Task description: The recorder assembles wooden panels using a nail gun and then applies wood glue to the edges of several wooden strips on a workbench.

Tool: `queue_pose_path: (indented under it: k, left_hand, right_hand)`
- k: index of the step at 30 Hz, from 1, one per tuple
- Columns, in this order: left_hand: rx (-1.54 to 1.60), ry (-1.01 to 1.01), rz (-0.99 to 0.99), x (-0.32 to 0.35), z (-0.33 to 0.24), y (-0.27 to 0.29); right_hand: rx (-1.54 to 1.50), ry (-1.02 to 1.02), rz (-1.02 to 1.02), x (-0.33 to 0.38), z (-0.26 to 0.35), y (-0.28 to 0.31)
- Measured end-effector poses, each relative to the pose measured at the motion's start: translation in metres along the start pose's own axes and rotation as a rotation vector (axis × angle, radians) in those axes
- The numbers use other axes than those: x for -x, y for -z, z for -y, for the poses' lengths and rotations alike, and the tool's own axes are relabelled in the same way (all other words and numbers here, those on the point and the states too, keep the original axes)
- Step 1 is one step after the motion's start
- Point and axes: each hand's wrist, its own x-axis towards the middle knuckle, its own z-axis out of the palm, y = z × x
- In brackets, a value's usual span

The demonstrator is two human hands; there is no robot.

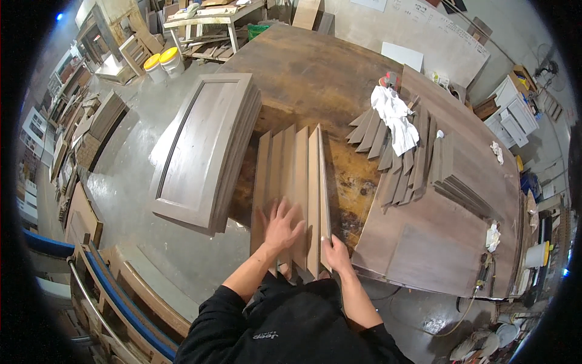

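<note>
Brown boards, long, narrow and set in an overlapping row, run beneath the left hand and on toward its 12 o'clock. That hand is spread wide, fingers apart and blurred, gripping nothing; whether it touches the boards or hovers just above them cannot be told. At its 4 o'clock, the right hand is curled around the edge of the outermost board, which extends from that hand toward 11 o'clock. Panelled doors lie stacked at the left hand's 10 o'clock; a white cloth drapes over slats near the right hand's 1 o'clock.
</note>
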Motion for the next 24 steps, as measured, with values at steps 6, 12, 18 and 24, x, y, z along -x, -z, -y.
queue_pose_path:
  k: [6, 12, 18, 24]
  left_hand:
    - [0.171, 0.009, -0.079, 0.014, 0.064, 0.009]
    - [-0.067, 0.027, -0.043, 0.031, 0.088, 0.016]
    - [-0.108, 0.054, -0.022, 0.028, 0.082, 0.021]
    - [-0.047, 0.006, -0.019, 0.029, 0.099, 0.028]
  right_hand:
    - [0.089, 0.042, -0.313, -0.004, 0.021, 0.018]
    - [0.546, 0.279, -0.427, 0.006, 0.0, 0.018]
    - [0.606, 0.236, -0.292, 0.01, 0.007, -0.008]
    - [0.696, 0.286, -0.329, 0.013, 0.005, -0.013]
